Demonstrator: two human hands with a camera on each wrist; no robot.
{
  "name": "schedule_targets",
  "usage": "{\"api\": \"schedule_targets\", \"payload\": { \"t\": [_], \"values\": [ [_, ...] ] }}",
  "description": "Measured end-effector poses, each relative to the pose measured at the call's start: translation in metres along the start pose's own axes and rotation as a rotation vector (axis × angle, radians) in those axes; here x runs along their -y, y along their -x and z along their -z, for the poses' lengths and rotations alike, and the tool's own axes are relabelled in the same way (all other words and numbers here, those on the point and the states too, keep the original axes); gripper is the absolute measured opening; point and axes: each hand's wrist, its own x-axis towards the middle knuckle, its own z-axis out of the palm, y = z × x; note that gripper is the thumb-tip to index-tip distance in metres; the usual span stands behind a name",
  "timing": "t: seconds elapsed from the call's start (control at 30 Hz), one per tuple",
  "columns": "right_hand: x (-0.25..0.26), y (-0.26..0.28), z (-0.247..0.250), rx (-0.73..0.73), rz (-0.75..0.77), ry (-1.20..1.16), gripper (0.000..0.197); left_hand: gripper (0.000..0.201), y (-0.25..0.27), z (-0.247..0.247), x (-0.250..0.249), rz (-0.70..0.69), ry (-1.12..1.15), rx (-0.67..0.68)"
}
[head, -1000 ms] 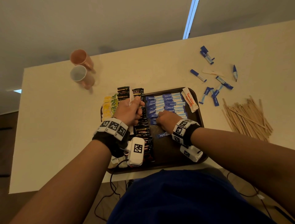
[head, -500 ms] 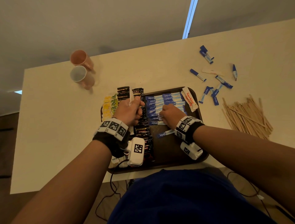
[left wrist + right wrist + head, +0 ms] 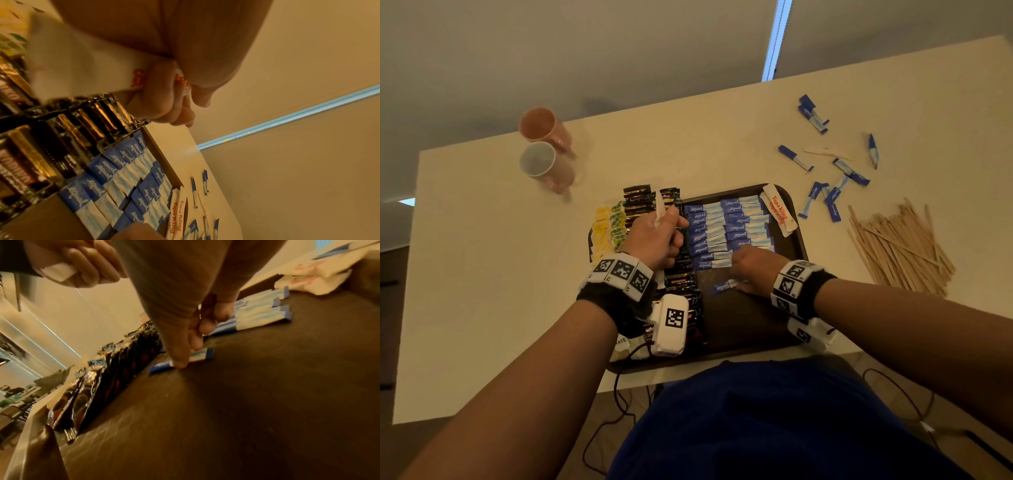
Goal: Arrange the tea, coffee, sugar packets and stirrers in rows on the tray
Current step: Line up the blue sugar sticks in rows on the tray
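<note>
On the dark brown tray (image 3: 750,325) lie rows of yellow and green tea packets (image 3: 607,226), black coffee packets (image 3: 640,198) and blue sugar packets (image 3: 722,229). White packets with red print (image 3: 779,209) lie at its far right. My left hand (image 3: 671,233) hovers over the coffee row and grips a few more white packets (image 3: 82,65). My right hand (image 3: 189,352) is low on the tray just below the blue rows. Its thumb and curled fingers pinch one loose blue sugar packet (image 3: 197,356) that lies askew.
Several loose blue packets (image 3: 832,192) are scattered on the table to the right of the tray, beyond them a pile of wooden stirrers (image 3: 897,243). Two pink cups (image 3: 544,147) stand far left. The tray's near right part is bare.
My right hand went up to the blue rows, then drew back onto the loose blue packet and took hold of it. My left hand has stayed put with its white packets.
</note>
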Motion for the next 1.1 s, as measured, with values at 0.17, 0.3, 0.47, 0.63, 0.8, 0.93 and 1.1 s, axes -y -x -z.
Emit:
{"api": "schedule_targets", "payload": {
  "t": [0.17, 0.3, 0.47, 0.63, 0.8, 0.93, 1.1],
  "values": [
    [-0.013, 0.020, -0.004, -0.095, -0.034, -0.052, 0.022, 0.035, -0.004, -0.011, -0.001, 0.010, 0.003, 0.030],
    [-0.033, 0.025, 0.001, -0.149, -0.148, -0.066, 0.022, 0.035, -0.006, -0.012, 0.000, 0.020, -0.010, 0.049],
    [-0.036, 0.018, 0.005, -0.194, -0.209, -0.051, 0.022, 0.035, -0.005, -0.010, -0.005, 0.027, -0.016, 0.052],
    [-0.035, 0.017, 0.006, -0.228, -0.206, -0.117, 0.027, 0.023, -0.007, -0.011, -0.010, 0.080, 0.091, 0.120],
    [-0.020, 0.010, 0.035, -0.394, -0.115, -0.320, 0.029, 0.020, -0.008, -0.016, -0.018, 0.118, 0.448, 0.184],
    [0.009, 0.009, 0.061, -0.519, -0.037, -0.520, 0.048, 0.021, -0.011, -0.021, -0.021, 0.043, 0.540, 0.104],
    [0.033, 0.004, 0.074, -0.500, -0.021, -0.763, 0.039, 0.019, -0.016, -0.025, -0.027, 0.066, 0.685, 0.051]
  ]
}}
